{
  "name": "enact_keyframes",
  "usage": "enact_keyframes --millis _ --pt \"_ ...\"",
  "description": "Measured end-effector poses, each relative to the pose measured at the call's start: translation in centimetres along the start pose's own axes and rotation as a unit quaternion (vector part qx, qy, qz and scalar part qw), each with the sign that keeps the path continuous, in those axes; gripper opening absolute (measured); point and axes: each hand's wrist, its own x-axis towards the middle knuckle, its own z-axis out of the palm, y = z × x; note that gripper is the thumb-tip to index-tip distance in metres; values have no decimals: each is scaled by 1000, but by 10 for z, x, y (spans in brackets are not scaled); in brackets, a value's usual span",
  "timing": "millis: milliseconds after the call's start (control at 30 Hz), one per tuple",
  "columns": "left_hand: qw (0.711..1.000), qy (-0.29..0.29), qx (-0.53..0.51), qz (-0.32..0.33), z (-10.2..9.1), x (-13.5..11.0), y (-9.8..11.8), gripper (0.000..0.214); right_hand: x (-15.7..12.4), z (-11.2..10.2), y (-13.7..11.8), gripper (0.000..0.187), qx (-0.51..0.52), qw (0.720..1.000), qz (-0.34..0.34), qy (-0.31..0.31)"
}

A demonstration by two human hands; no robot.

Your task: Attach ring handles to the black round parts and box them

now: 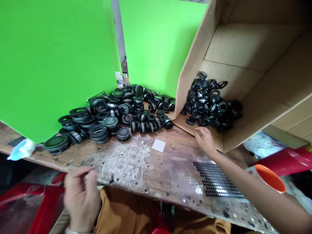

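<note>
My right hand [204,139] reaches forward to the lip of a tipped cardboard box [255,58], fingers curled down on its bottom flap just in front of a heap of small black rings [212,102] inside; whether it grips one is hidden. My left hand [81,195] hangs at the near edge of the worn wooden table [146,165], fingers pinched together on something thin that I cannot make out. A larger pile of black round parts [117,113], some stacked, lies at the back left of the table.
Green boards [56,55] stand behind the pile. A white square label [158,145] and a sheet of black dots [215,180] lie on the table. An orange cup [270,177] and red objects [287,159] sit at right; red plastic [31,201] below left.
</note>
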Motion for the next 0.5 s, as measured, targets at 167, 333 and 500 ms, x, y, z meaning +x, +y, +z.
enact_keyframes --millis 167,333,500 --pt "970 -211 -91 79 63 -30 72 14 44 7 52 41 -119 993 26 -6" --pt "950 -300 -38 74 92 -52 70 18 61 9 75 33 -153 987 39 -31" --pt "948 -308 -28 73 90 -52 69 18 49 6 61 25 -99 994 26 -34"
